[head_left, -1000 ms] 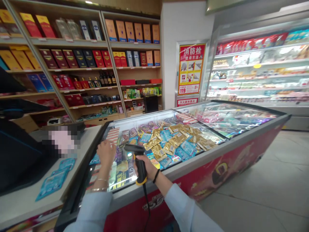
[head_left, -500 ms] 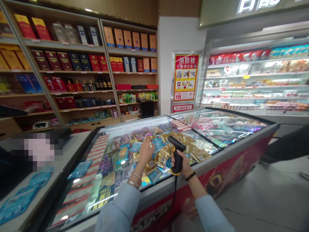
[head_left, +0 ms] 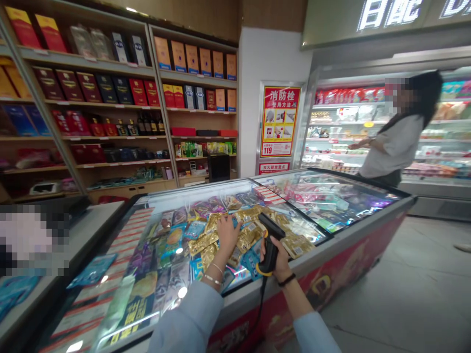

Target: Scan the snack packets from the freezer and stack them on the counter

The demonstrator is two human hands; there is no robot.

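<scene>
at lower centre, the scanner (head_left: 271, 249) is clasped by the right hand (head_left: 282, 261); beside it, gold packets (head_left: 248, 238) are partly covered by the left hand (head_left: 228, 233), whether pinched cannot be told. scanning seems underway; packet alignment is called for.

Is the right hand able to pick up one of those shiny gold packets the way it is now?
Probably not: the right hand is wrapped around the barcode scanner, so its grip looks taken, even though the gold packets lie close by.
</scene>
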